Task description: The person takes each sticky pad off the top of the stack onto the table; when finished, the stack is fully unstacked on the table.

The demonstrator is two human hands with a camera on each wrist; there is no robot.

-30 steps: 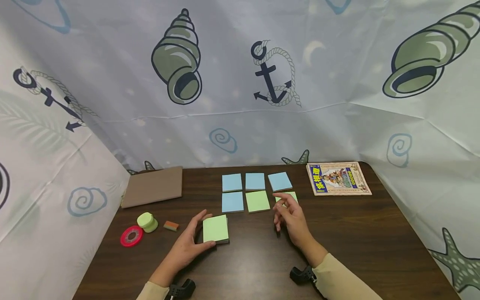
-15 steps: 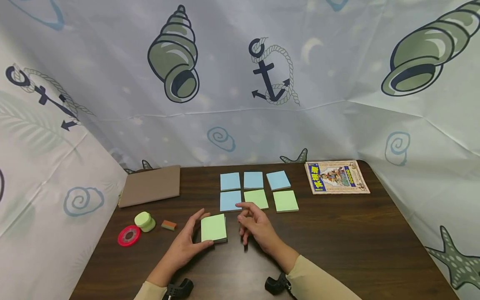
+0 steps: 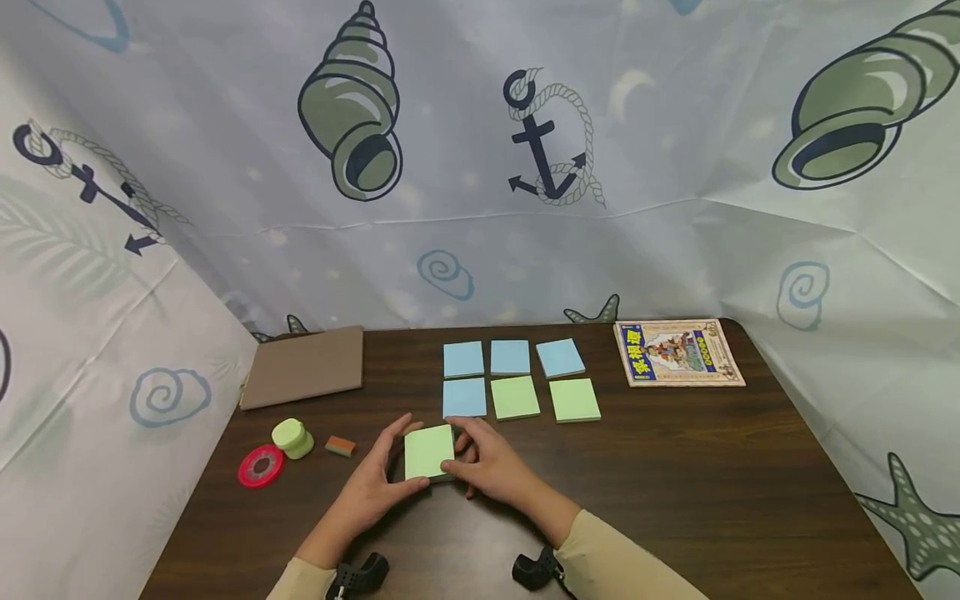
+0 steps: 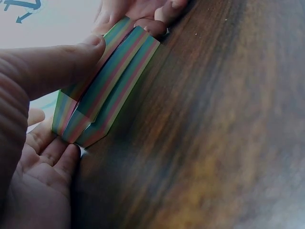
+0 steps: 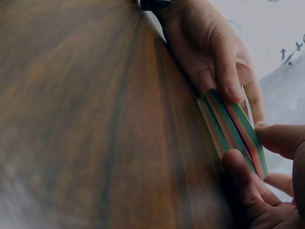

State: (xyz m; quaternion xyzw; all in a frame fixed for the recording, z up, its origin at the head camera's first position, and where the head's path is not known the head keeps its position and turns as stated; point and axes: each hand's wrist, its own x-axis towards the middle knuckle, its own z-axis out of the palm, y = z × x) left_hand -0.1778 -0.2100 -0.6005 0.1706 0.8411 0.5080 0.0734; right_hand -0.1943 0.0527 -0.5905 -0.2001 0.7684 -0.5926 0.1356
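In the head view a stack of sticky note pads (image 3: 427,450), light green on top, lies near the middle of the table. My left hand (image 3: 367,490) grips it from the left, thumb at the near edge. From the right, my right hand (image 3: 498,471) has its thumb on the near right corner and its fingers along the right side. Both wrist views show striped, many-coloured edges of the stack (image 4: 112,78), with gaps between its layers. Beyond it lie blue sticky note pads (image 3: 464,397) and green sticky note pads (image 3: 515,397) in two rows.
At the left are a red ring-shaped roll (image 3: 261,466), a pale green round-topped item (image 3: 292,438) and a small orange-topped block (image 3: 341,447). A brown board (image 3: 303,367) lies at the back left, an illustrated booklet (image 3: 678,353) at the back right. A patterned cloth (image 3: 480,167) hangs behind.
My right hand has moved left from over the green pad at the right and now grips the stack's right side. The left hand has stayed at the stack.
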